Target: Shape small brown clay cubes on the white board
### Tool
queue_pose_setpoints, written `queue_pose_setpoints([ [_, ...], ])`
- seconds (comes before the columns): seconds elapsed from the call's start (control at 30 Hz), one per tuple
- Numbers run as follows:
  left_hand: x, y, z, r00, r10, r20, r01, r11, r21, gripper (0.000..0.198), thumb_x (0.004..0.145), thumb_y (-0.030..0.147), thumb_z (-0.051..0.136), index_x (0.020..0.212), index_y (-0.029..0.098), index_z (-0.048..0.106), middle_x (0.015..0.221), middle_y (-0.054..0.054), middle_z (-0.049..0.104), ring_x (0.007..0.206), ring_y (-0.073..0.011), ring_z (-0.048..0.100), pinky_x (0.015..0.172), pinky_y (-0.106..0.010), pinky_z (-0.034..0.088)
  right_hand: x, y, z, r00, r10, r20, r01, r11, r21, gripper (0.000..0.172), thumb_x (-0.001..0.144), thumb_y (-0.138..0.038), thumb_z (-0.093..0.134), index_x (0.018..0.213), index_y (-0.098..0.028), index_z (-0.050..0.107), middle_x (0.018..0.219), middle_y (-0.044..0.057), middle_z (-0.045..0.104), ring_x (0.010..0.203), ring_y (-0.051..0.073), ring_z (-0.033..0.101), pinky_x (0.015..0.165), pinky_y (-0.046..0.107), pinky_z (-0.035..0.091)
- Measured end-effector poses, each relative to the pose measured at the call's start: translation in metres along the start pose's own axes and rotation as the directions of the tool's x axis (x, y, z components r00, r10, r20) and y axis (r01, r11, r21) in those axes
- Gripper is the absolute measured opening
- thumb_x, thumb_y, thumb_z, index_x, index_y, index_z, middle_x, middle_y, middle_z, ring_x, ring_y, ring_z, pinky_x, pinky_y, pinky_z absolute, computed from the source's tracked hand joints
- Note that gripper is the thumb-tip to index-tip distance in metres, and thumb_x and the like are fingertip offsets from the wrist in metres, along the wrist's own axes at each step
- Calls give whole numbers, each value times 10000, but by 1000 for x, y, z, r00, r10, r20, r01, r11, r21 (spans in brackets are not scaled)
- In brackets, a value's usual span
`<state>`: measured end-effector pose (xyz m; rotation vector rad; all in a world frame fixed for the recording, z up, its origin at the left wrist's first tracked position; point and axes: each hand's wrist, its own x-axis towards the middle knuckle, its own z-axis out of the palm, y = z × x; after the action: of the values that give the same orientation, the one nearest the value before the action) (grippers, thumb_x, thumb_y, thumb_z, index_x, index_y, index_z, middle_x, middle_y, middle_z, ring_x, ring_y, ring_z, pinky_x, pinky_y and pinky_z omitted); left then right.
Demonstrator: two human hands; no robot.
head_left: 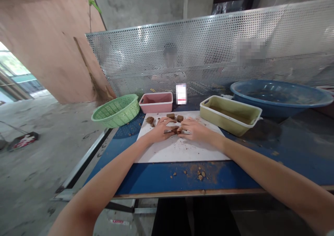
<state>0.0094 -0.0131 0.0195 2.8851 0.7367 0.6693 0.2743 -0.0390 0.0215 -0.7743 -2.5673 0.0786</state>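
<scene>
Over the white board (180, 154), my left hand (162, 129) and my right hand (195, 129) meet with fingers bent. Between their fingertips is a small reddish-brown lump (179, 131) that looks like clay or earth. Thin greyish strips, perhaps a blade, show by the fingers of both hands; I cannot tell whether they are one piece. Just beyond the fingers sit two brown blocks, a left one (170, 116) and a right one (180, 118). A rough brown clump (150, 120) lies near the board's far left corner. Fingers partly cover the held lump.
Behind the board stand a pink bin (156, 107) and a phone-like bright screen (181, 94). A green basket (117, 114) is at left, a yellow-green bin (224, 122) and blue basin (271, 105) at right. Crumbs (200, 175) lie along the blue table's (146, 180) front. Perforated metal (203, 55) rises behind.
</scene>
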Motion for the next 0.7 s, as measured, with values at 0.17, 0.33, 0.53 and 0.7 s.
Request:
queue_pose_setpoints([
  [0.17, -1, -4, 1, 1000, 5, 16, -5, 1000, 16, 357, 1075, 398, 584, 1372, 280, 745, 1524, -131, 598, 1445, -352, 479, 1229, -605, 378, -2, 14, -28, 898, 299, -322, -335, 940, -61, 373, 1104, -503, 465, 1285, -229, 642, 1172, 125, 706, 1106, 312, 629, 1052, 489, 447],
  [0.33, -2, -5, 3, 1000, -23, 21, 23, 1000, 3, 388, 1078, 386, 567, 1437, 309, 696, 1541, -127, 588, 1449, -353, 487, 1222, -605, 382, -18, 66, -60, 683, 496, -536, -693, 673, -260, 552, 1060, -610, 462, 1202, -121, 677, 1236, 252, 645, 1231, 425, 550, 1086, 623, 366],
  [0.53, -1, 6, 9, 989, -131, -61, 128, 990, -53, 564, 1020, 464, 671, 1533, 239, 603, 1476, -152, 641, 1403, -353, 540, 1225, -587, 395, -43, 113, -77, 537, 806, -249, -837, 471, -277, 764, 886, -895, 549, 750, -172, 757, 1159, 286, 692, 1238, 538, 552, 1058, 773, 325],
  [0.7, 0, 7, 19, 959, -253, -131, 243, 966, -83, 648, 886, 606, 811, 1406, 252, 659, 1415, -132, 685, 1380, -368, 558, 1184, -612, 426, -46, 121, -81, 551, 834, 5, -811, 537, -232, 843, 938, -937, 390, 630, -212, 690, 705, 189, 655, 928, 391, 688, 964, 637, 452],
])
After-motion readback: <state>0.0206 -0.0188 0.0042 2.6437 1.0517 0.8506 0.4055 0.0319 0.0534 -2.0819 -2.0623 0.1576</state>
